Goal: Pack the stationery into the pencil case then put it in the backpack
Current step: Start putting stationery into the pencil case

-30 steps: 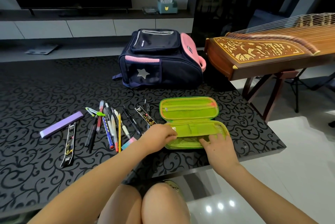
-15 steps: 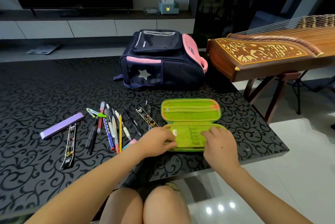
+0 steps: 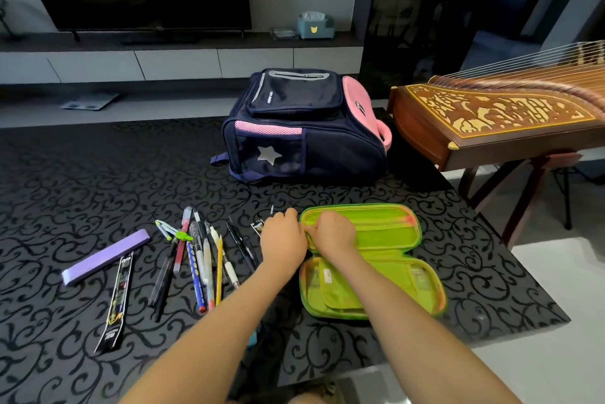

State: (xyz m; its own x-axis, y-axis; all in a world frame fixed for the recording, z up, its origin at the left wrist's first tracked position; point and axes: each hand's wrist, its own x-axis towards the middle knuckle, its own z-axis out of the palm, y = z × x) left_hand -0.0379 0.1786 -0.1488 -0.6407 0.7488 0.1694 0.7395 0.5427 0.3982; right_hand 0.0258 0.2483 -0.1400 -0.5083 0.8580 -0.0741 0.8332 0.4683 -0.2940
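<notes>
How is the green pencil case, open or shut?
Open. The pencil case lies spread flat, and both green halves show their insides.

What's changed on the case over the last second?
Both hands moved forward from the near half of the pencil case to the left end of its far half: left hand at the edge, right hand on the zipped pocket. Whether either grips anything is unclear. The pens, backpack and open case stayed put.

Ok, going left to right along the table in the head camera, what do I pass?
purple bar, spread of pens and pencils, left hand, green pencil case
</notes>
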